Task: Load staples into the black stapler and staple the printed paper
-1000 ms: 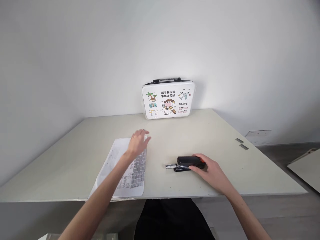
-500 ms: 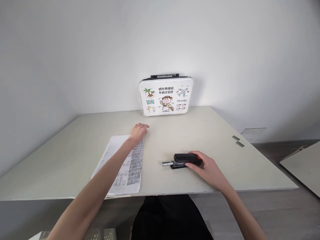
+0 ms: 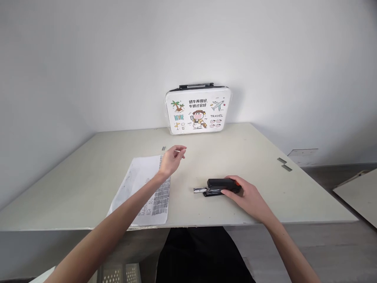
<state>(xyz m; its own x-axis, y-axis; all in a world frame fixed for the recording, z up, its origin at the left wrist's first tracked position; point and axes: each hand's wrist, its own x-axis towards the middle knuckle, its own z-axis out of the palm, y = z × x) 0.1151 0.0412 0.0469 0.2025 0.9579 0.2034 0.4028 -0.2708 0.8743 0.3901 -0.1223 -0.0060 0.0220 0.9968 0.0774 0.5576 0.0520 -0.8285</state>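
Observation:
On the table lies a black stapler with a metal piece sticking out of its left end. My right hand is closed round its right end, thumb in front and fingers behind. Above the top right corner of the printed paper sheet, my left hand has its thumb and fingers pinched together. Whatever sits between those fingertips, if anything, is too small to make out. A short grey staple strip rests just beyond the sheet, left of my left hand. My left forearm hides part of the paper.
A white case with cartoon prints stands against the wall at the table's back. Two more grey strips lie near the right edge of the table. Perforated crates show below the front edge.
My left hand has moved right and turned, its fingers now pinched. The staple strip beside it has come into sight. My right hand keeps hold of the stapler; the view has shifted slightly.

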